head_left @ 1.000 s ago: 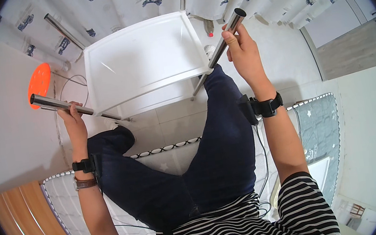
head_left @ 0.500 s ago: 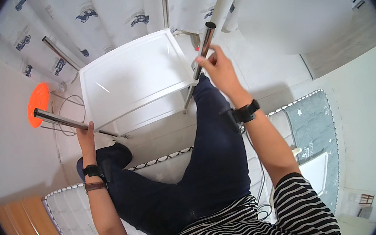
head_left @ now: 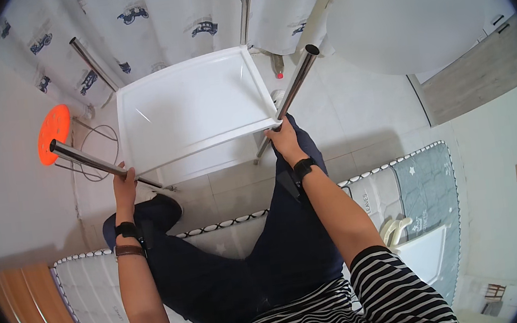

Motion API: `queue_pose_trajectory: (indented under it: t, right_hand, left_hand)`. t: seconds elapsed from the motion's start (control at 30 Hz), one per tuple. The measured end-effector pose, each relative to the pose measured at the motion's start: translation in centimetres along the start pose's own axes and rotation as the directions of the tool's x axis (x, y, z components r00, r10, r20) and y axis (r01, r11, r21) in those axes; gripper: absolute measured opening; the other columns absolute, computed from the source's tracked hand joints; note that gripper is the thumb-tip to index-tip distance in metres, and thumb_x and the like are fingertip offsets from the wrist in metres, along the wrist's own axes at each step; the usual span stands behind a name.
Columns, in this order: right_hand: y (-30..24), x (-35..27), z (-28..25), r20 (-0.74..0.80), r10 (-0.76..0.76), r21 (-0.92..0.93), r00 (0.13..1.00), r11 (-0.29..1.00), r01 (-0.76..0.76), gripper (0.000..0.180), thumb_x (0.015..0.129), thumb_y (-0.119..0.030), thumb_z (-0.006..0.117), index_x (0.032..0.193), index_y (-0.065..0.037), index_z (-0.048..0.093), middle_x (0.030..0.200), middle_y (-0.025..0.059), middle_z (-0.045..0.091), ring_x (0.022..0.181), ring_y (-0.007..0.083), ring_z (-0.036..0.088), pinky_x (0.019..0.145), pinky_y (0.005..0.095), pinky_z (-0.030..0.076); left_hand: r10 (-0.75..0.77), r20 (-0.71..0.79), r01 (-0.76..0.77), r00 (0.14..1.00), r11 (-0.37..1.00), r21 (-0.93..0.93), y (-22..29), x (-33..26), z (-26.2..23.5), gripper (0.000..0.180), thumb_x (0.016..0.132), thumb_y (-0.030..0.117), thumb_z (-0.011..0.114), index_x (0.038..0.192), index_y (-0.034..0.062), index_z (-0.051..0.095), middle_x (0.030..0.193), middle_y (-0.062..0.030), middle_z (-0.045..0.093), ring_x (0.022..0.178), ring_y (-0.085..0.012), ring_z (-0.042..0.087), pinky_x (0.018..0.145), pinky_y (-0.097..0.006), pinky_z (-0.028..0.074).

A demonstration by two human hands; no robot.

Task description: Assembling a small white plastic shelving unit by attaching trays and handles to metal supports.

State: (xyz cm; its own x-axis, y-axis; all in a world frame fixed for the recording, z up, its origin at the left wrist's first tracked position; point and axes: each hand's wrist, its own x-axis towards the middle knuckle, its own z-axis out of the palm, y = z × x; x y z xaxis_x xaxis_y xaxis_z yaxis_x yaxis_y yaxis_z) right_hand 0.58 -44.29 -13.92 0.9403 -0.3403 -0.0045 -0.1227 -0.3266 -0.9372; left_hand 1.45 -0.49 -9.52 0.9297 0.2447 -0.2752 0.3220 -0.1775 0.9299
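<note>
Tiled floor (head_left: 356, 125), pale and glossy; curtain (head_left: 178, 17) with small car print across the back, white round table (head_left: 408, 17) top right, orange stool (head_left: 54, 132) at left by the wall, quilted mat (head_left: 400, 177) under the seated person.

White plastic shelf tray (head_left: 192, 108) sits in front of the knees, raised on metal tubes at its corners. Left hand (head_left: 124, 188) is closed around the left metal tube (head_left: 89, 161) near the tray's front-left corner. Right hand (head_left: 281, 138) is clamped at the base of the right metal tube (head_left: 295, 87), right at the front-right corner. Two more tubes stand at the back corners.

Step in hand looks like seating the front tubes into the tray's corner sockets; sockets themselves are hidden by the hands, so can't tell if they're fully in. Next move probably needs both tubes aligned upright and pressed evenly.
</note>
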Motion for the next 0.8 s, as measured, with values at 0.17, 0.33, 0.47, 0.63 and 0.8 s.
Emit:
queue_pose_trajectory:
  t: [0.17, 0.33, 0.47, 0.63, 0.8]
  right_hand:
    - [-0.3, 0.0, 0.6, -0.064, -0.117, -0.161, 0.991, 0.981, 0.105, 0.029, 0.071, -0.001, 0.062, 0.099, 0.002, 0.053, 0.091, 0.0219, 0.058, 0.088, 0.038, 0.057, 0.075, 0.0394, 0.045]
    - [-0.2, -0.2, 0.6, -0.048, -0.158, -0.196, 0.986, 0.97, 0.146, 0.029, 0.073, 0.0, 0.061, 0.101, 0.003, 0.053, 0.092, 0.0224, 0.059, 0.089, 0.0389, 0.057, 0.076, 0.0407, 0.045]
    - [-1.0, -0.5, 0.7, -0.024, -0.15, -0.148, 0.988, 0.978, 0.145, 0.031, 0.073, 0.0, 0.06, 0.104, 0.002, 0.053, 0.094, 0.0232, 0.059, 0.089, 0.0399, 0.056, 0.076, 0.04, 0.046]
    - [-2.0, -1.3, 0.7, 0.007, -0.188, -0.221, 0.982, 0.958, 0.184, 0.03, 0.074, -0.001, 0.061, 0.103, 0.002, 0.053, 0.094, 0.0238, 0.059, 0.089, 0.0395, 0.057, 0.074, 0.0397, 0.047]
    - [-2.4, -1.5, 0.8, 0.039, -0.176, -0.243, 0.984, 0.953, 0.18, 0.028, 0.074, -0.003, 0.062, 0.1, 0.002, 0.054, 0.089, 0.0232, 0.06, 0.088, 0.0392, 0.057, 0.073, 0.04, 0.047]
  left_hand:
    - [-0.005, -0.025, 0.007, 1.0, 0.996, 0.086, -0.4, 0.8, -0.8, 0.049, 0.088, 0.02, 0.054, 0.131, 0.0042, 0.039, 0.111, -0.0097, 0.053, 0.098, -0.0165, 0.053, 0.082, -0.029, 0.045]
    - [0.016, -0.072, -0.011, 0.997, 0.998, 0.063, -0.9, 1.6, -0.8, 0.048, 0.088, 0.02, 0.055, 0.13, 0.0018, 0.041, 0.103, -0.0111, 0.057, 0.091, -0.0158, 0.054, 0.078, -0.027, 0.046]
    - [0.019, -0.077, -0.015, 0.997, 0.998, 0.057, -1.4, 1.9, -1.3, 0.047, 0.088, 0.02, 0.054, 0.13, 0.0042, 0.04, 0.11, -0.0103, 0.054, 0.098, -0.0169, 0.053, 0.082, -0.03, 0.046]
    - [-0.017, -0.106, 0.02, 0.994, 0.999, 0.032, -1.2, 2.3, -2.0, 0.046, 0.088, 0.021, 0.055, 0.129, 0.0047, 0.042, 0.111, -0.0106, 0.053, 0.101, -0.0177, 0.052, 0.082, -0.031, 0.045]
    - [0.025, -0.163, -0.032, 0.986, 0.999, -0.039, -0.5, 1.9, -1.4, 0.042, 0.088, 0.016, 0.054, 0.125, -0.0008, 0.044, 0.094, -0.0074, 0.056, 0.081, -0.0111, 0.053, 0.07, -0.023, 0.044]
